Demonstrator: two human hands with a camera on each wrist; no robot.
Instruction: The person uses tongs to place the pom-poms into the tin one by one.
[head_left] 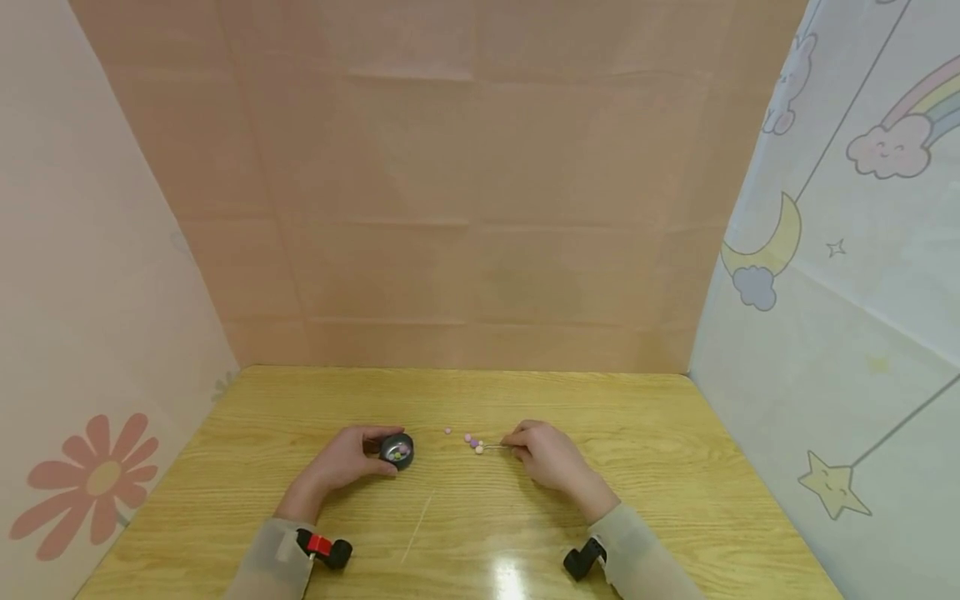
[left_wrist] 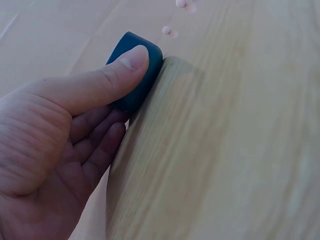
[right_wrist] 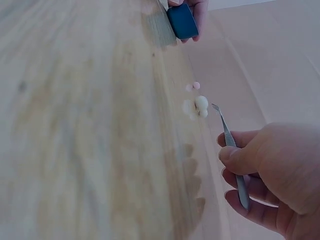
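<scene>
My left hand (head_left: 347, 456) holds a small round dark tin (head_left: 397, 451) by its sides, thumb on the near side and fingers on the far side. Several small coloured beads lie in the tin. In the left wrist view the tin's wall (left_wrist: 135, 90) looks dark teal. With thumb and fingers my right hand (head_left: 551, 457) pinches metal tweezers (right_wrist: 230, 137); their bent tip points left at a small group of pink, purple and cream beads (head_left: 474, 442) on the table. Beside the pale bead (right_wrist: 201, 103) the tip shows a narrow gap in the right wrist view.
A single pink bead (head_left: 448, 431) lies apart, between the tin and the group. The wood-grain table (head_left: 450, 533) ends at a plain tan backdrop (head_left: 472, 208). Printed white sheets (head_left: 847, 350) stand at both sides. Each wrist wears a small black camera.
</scene>
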